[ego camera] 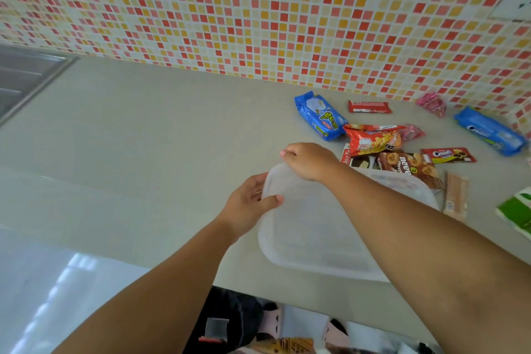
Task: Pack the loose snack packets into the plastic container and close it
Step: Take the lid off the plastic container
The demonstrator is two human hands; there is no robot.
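Note:
A translucent white plastic container lid lies near the counter's front edge, with the container partly showing beneath its far right side. My left hand grips the lid's left rim, thumb on top. My right hand holds the lid's far corner, fingers curled over the edge. Loose snack packets lie beyond: a blue biscuit pack, a red chip bag, a brown cookie bag, a blue Oreo pack, a red bar, a wafer pack.
The grey counter runs left to a metal sink. A mosaic-tiled wall stands behind. Pink candy bags and a green packet sit at the right. Below the counter's front edge I see slippered feet.

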